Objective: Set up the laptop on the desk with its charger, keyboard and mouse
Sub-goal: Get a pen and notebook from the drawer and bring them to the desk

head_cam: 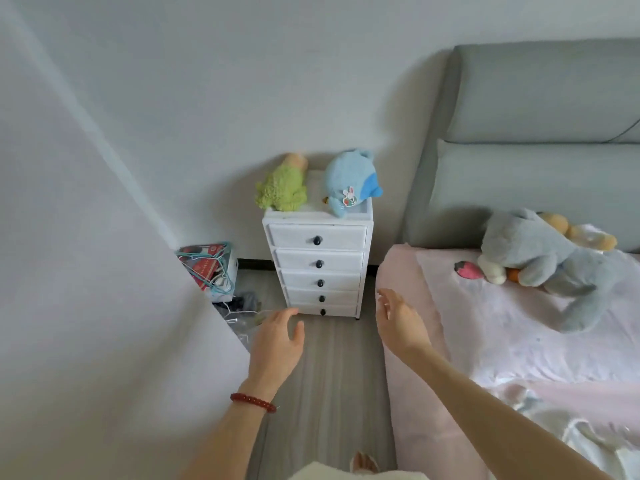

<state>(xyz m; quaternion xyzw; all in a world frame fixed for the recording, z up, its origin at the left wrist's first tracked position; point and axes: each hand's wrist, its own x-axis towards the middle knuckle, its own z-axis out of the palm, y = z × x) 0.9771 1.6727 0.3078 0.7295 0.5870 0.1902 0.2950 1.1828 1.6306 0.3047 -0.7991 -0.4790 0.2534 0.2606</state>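
No laptop, charger, keyboard, mouse or desk is in view. My left hand (277,344) reaches forward over the wooden floor, fingers apart and holding nothing; a red bead bracelet circles its wrist. My right hand (398,320) is also stretched forward, open and empty, beside the edge of the bed. Both hands point toward a narrow white chest of drawers (318,268) with black knobs, standing against the back wall, and touch nothing.
A green plush toy (282,190) and a blue plush toy (349,183) lie on the chest. A bed with pink bedding (485,341), a grey headboard and a grey plush rabbit (540,258) fills the right. A white wall panel (104,306) stands left; a box with hangers (211,268) sits behind it.
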